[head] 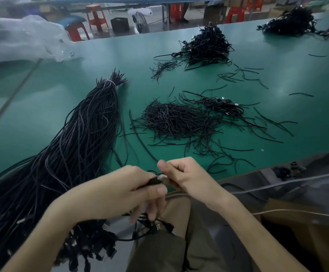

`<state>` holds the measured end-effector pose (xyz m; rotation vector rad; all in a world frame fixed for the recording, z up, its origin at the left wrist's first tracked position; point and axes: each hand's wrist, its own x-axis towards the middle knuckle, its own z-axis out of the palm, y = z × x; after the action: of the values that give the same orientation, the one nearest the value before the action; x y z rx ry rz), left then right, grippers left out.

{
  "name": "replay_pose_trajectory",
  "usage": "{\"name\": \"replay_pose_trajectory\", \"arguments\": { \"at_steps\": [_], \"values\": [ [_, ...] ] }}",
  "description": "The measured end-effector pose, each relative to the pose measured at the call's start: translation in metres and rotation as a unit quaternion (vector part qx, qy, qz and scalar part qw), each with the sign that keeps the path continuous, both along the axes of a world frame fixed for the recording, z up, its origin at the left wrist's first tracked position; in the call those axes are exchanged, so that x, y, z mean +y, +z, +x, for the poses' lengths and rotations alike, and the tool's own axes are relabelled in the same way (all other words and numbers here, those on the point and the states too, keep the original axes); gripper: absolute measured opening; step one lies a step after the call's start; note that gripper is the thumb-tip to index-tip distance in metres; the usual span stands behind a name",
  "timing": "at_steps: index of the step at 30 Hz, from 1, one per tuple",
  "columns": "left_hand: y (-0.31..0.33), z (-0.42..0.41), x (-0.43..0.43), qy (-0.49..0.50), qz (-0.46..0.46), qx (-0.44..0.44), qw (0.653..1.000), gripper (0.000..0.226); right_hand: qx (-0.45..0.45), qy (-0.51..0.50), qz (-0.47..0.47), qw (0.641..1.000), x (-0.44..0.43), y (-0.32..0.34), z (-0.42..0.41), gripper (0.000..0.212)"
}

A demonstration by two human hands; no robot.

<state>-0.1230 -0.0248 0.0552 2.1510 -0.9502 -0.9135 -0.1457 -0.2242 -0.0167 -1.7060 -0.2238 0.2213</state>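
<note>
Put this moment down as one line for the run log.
left hand: grips black cable | right hand: pinches same cable | cable bundle: on green table, left | twist-tie pile: mid-table, untouched

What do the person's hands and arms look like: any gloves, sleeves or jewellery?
The left hand and right hand are bare: no gloves, rings or markings show. The left forearm and right forearm are bare too, no watch, no sleeve in view.
</note>
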Motion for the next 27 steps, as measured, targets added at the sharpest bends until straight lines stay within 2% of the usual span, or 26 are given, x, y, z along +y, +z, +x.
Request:
{"name": "replay_pose_trajectory", "arguments": {
  "at_steps": [2,4,6,8,12,17,19,22,24,27],
  "values": [
    [-0.008,-0.002,-0.010,0.045,0.068,-0.095,0.992,0.035,-0.021,-0.023,-0.019,0.999,0.001,0.001,0.002,0.049],
    [-0.011,-0.001,-0.016,0.087,0.095,-0.155,0.979,0.030,-0.024,-0.037,-0.009,0.999,0.002,0.002,0.003,0.047],
    [-0.012,0.004,-0.019,0.108,0.140,-0.191,0.966,0.035,-0.026,-0.040,-0.004,0.999,0.003,0.003,0.003,0.046],
    [-0.011,0.008,-0.021,0.119,0.156,-0.191,0.962,0.032,-0.035,-0.039,-0.010,0.999,0.005,0.004,0.002,0.044],
    [-0.007,0.008,-0.023,0.139,0.055,-0.166,0.975,0.011,-0.029,-0.061,0.037,0.997,0.008,0.005,0.001,0.040],
    [-0.018,0.012,-0.020,0.185,-0.030,-0.212,0.959,0.051,-0.013,-0.076,0.093,0.993,0.008,0.000,0.001,0.036],
    [-0.024,0.013,-0.021,0.193,-0.057,-0.218,0.955,0.055,-0.007,-0.079,0.109,0.991,0.008,-0.002,0.001,0.036],
    [-0.029,0.015,-0.016,0.216,-0.111,-0.240,0.940,0.049,0.002,-0.069,0.112,0.991,0.010,-0.006,0.001,0.042],
    [-0.030,0.014,-0.013,0.232,-0.197,-0.211,0.929,0.048,0.010,-0.044,0.118,0.992,0.013,-0.009,0.000,0.045],
    [-0.032,0.001,-0.018,0.231,-0.343,-0.076,0.907,0.042,0.021,-0.006,0.139,0.990,0.020,-0.013,-0.002,0.045]
  ]
}}
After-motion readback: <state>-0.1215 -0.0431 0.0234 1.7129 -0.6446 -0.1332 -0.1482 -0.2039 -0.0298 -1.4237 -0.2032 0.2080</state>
